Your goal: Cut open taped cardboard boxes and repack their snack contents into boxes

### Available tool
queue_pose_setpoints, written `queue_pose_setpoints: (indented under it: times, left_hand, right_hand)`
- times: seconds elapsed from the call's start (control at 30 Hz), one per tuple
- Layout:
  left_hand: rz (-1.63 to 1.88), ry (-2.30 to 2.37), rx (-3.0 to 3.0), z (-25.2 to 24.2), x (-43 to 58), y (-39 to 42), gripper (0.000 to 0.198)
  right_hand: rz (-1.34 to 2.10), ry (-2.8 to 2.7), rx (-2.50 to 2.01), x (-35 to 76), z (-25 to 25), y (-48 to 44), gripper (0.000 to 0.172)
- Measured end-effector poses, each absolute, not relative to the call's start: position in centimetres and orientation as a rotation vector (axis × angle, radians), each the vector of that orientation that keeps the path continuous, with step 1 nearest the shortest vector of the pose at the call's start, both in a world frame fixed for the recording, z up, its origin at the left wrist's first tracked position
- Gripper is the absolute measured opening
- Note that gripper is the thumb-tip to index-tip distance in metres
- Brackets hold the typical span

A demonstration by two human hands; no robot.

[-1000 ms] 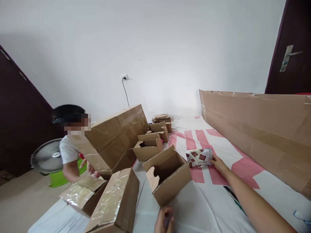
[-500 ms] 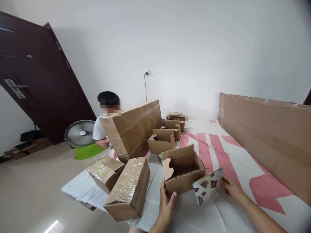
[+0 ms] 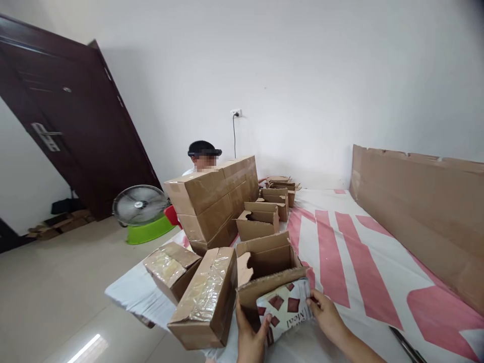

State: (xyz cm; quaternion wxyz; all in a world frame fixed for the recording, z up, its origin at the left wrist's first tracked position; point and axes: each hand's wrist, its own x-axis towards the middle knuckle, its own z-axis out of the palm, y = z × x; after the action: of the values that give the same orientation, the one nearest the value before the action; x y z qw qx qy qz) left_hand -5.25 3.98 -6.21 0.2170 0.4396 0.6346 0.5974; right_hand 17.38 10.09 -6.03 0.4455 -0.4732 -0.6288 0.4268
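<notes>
In front of me stands an open cardboard box [image 3: 270,242], its flaps raised. A thin white printed sheet or packet [image 3: 282,305] with dark red squares and the word "Meal" lies against the box's near side; its exact kind I cannot tell. My right hand [image 3: 327,315] pinches its right edge between thumb and fingers. The fingers of my left hand [image 3: 251,330] rest along the box's left side, and the thumb presses on the left part of the packet. A taped cardboard box [image 3: 206,292] sits just left of my left hand, with a shorter taped box [image 3: 172,269] beside it.
Several open boxes [image 3: 259,222] line up behind, beside a stack of closed boxes [image 3: 212,201]. Behind the stack sits a person [image 3: 204,151] in a dark cap. A dark pen-like tool [image 3: 406,343] lies near right; a tall cardboard panel [image 3: 416,212] borders the table's right side.
The printed packet has moved left, flat against the box's near side, and my left thumb now touches it. The open box has shifted left, close to the taped box. The person has moved behind the stack.
</notes>
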Motion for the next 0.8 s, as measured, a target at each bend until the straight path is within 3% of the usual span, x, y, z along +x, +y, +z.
queue_pose_setpoints:
  times: [0.47,0.8]
  left_hand:
    - [1.737,1.497,1.209,-5.4,-5.4,13.6,0.08]
    - [1.685,1.959,1.356,-4.7,-3.4,11.3,0.081]
  right_hand:
    - [0.84,-1.515,-1.257,16.4,-6.1,15.4,0.021]
    - [0.72,-1.537,-1.296,12.6,-5.9,18.3,0.019]
